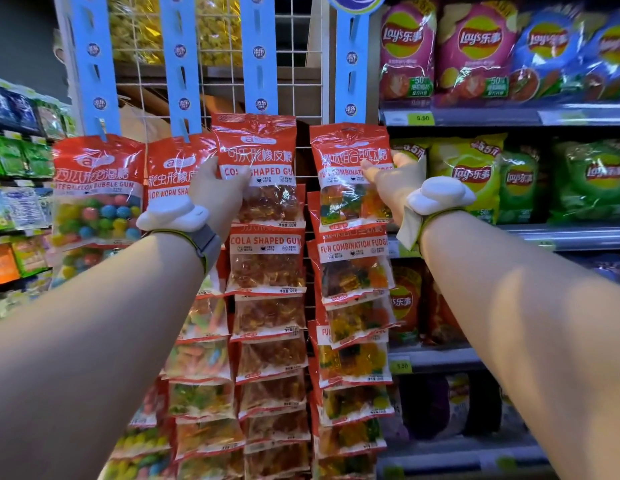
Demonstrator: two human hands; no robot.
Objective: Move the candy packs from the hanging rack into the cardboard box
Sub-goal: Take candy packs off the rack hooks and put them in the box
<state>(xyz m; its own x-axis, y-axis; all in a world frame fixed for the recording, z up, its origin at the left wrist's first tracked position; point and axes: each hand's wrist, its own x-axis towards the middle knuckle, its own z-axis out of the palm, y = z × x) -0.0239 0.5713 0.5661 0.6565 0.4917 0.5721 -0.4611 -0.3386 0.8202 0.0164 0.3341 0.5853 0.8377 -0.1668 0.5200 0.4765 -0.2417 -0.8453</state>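
Shop aisle with crisp shelves point(509, 114), four blue hanging strips point(258, 53) of candy, left hand point(218, 188) gripping top cola gum pack point(256, 168), right hand point(393, 181) pinching top fudge pack point(350, 174), both arms raised outstretched

Both arms raised, left grip point(218, 188) and right grip point(391, 181) pinching.

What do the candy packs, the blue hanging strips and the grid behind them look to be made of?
Candy packs, e.g. the cola pack: thin glossy plastic film, judging by glare, crinkles and a clear window showing the sweets. Blue strips: flat and matte with punched slots, probably card or thin plastic; I cannot tell which. Grid: thin pale crossed rods, likely coated wire.
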